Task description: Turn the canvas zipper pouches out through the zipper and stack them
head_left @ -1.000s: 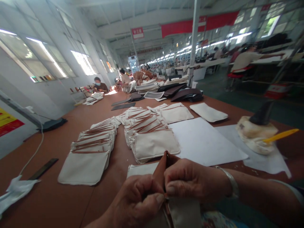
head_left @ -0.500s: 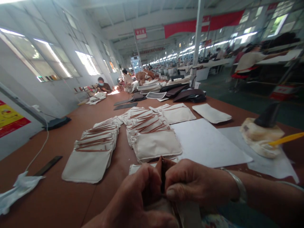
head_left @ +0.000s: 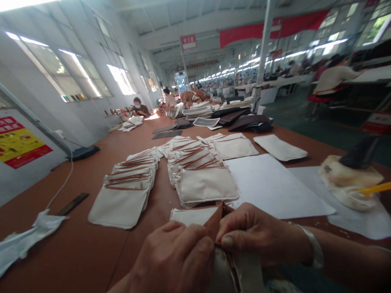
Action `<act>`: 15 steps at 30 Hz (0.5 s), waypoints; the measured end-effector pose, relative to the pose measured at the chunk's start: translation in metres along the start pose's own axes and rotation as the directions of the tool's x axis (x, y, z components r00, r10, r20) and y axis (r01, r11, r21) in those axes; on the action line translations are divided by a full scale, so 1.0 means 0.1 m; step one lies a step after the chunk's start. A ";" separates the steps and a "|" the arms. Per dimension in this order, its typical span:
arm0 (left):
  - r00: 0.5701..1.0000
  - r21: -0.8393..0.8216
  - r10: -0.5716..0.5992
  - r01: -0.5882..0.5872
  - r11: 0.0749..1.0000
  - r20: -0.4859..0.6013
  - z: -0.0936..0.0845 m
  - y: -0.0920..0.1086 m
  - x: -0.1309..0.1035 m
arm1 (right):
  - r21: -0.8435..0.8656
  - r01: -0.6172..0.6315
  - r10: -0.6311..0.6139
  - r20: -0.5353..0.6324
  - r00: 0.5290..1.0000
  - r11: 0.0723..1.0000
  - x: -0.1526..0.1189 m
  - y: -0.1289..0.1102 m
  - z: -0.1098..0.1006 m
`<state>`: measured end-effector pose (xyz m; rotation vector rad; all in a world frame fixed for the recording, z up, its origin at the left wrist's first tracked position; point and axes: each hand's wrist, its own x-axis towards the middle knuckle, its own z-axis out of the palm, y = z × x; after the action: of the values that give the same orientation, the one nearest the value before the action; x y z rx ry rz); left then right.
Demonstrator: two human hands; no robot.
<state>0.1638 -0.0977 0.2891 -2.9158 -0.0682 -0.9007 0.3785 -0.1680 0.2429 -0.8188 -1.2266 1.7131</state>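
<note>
At the near table edge, both hands hold a cream pouch (head_left: 220, 266) with brown material along its opening. My left hand (head_left: 177, 254) is closed on its left side, back of the hand up, fingertips hidden. My right hand (head_left: 259, 236), with a silver bangle at the wrist, pinches the brown edge between thumb and bent fingers. A brown fold stands up between the hands. Just behind them a cream piece (head_left: 193, 215) lies flat on the table. Beyond it is a fanned stack of cream pouches (head_left: 207, 185) with brown edges.
Another fanned stack (head_left: 119, 205) lies to the left on the brown table (head_left: 100, 256). White sheets (head_left: 275, 189) and a glue-stained container (head_left: 348, 179) with a yellow handle (head_left: 375, 188) are at right. A dark metal strip (head_left: 72, 204) and white cloth (head_left: 33, 236) lie at left.
My left hand has rolled over so its back and knuckles face up, and its fingers have closed in. More of the brown fold shows. The right hand keeps its pinch. The view has shifted slightly.
</note>
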 end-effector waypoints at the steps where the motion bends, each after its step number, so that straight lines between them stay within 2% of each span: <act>1: 1.000 0.033 0.012 -0.013 0.999 0.010 0.01 0.00 0.01 | 0.005 -0.005 0.005 -0.001 1.000 1.000 0.01 0.00 0.00; 6: 1.000 0.137 0.004 -0.006 0.991 0.020 0.10 0.05 0.02 | -0.062 0.040 -0.038 0.028 0.999 0.997 0.02 -0.05 0.03; 11: 0.994 0.338 0.086 -0.056 0.940 -0.073 0.12 0.12 -0.07 | -0.181 0.084 -0.076 0.053 0.996 0.980 0.00 -0.13 0.01; 13: 0.993 0.286 0.111 -0.097 0.953 -0.036 0.07 0.13 -0.12 | -0.253 0.082 -0.070 0.055 0.996 0.964 -0.02 -0.14 -0.02; 15: 0.996 0.096 0.078 -0.081 0.992 0.040 0.01 0.12 -0.14 | -0.301 0.087 -0.073 0.056 0.996 0.950 -0.03 -0.13 -0.05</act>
<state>0.1542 -0.1093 0.2794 -2.8231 0.0013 -0.8085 0.3876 -0.1665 0.2535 -0.9003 -1.5587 1.5049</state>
